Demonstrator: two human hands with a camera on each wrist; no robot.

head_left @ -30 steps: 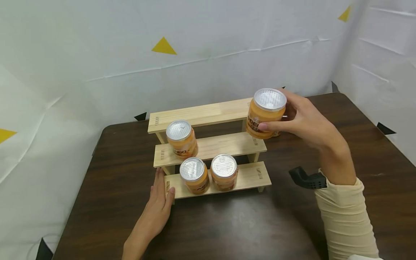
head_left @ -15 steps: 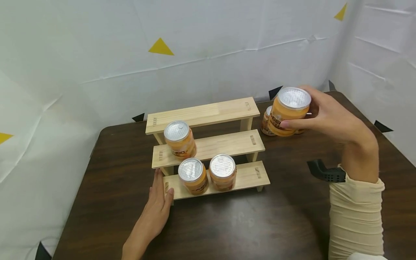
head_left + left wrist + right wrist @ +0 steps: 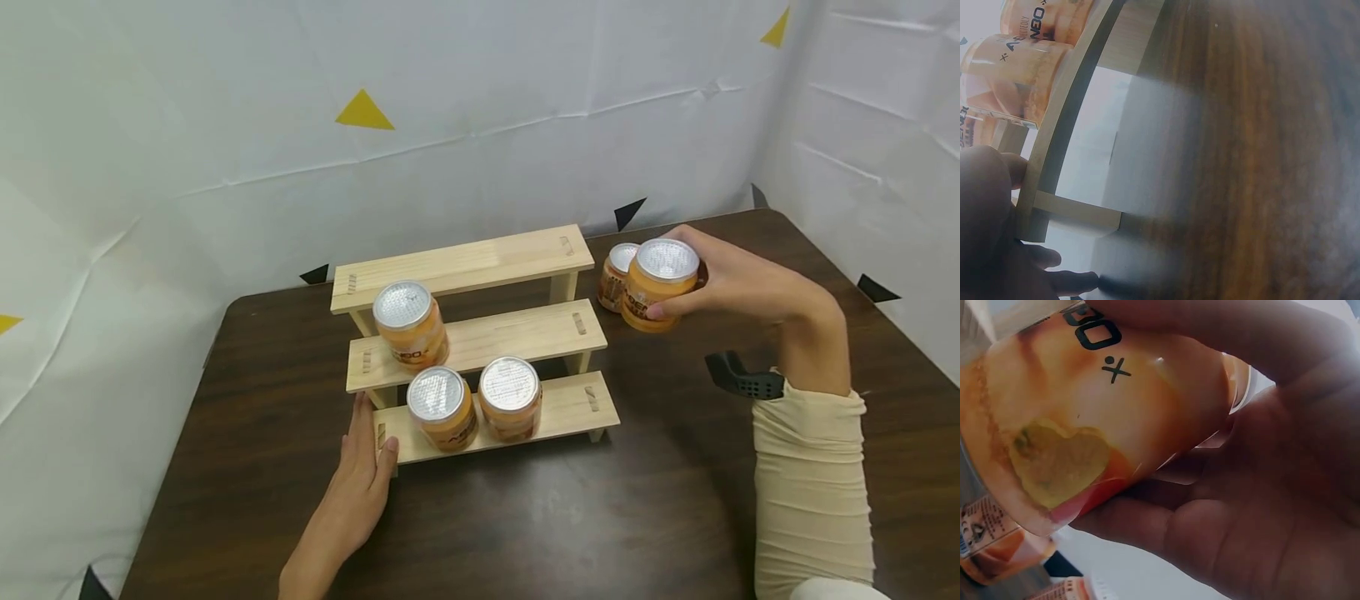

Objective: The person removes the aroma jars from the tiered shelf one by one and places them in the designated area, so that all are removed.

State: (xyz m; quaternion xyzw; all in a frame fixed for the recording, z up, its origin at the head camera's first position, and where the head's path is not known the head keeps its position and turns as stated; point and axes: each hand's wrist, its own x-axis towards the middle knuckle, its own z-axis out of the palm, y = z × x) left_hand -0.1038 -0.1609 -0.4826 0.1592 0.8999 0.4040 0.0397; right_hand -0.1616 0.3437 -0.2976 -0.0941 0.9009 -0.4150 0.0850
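My right hand [image 3: 738, 271] grips an orange jar [image 3: 652, 302] with a silver lid, thumb in front and fingers behind. In the right wrist view this jar [image 3: 1104, 419] shows a printed label with dark lettering. A second jar [image 3: 613, 283] stands on the table just behind and left of it, partly covered. My left hand [image 3: 356, 492] rests at the left end of a three-step wooden shelf [image 3: 517, 329], fingers extended along its side and thumb at the lowest board. Two jars, left [image 3: 442, 412] and right [image 3: 512, 398], stand on the bottom step; another [image 3: 411, 325] stands on the middle step.
The shelf's top step [image 3: 465, 262] is bare wood. A dark wooden table [image 3: 525, 525] lies under everything. White sheeting [image 3: 480, 167] with yellow triangles rises behind the table and along both sides. Two jars, one [image 3: 1007, 550] partly hidden, show beyond the held one in the right wrist view.
My right hand has carried the jar right, off the shelf's right end, then lowered it beside the jar on the table. My left hand stays at the shelf.
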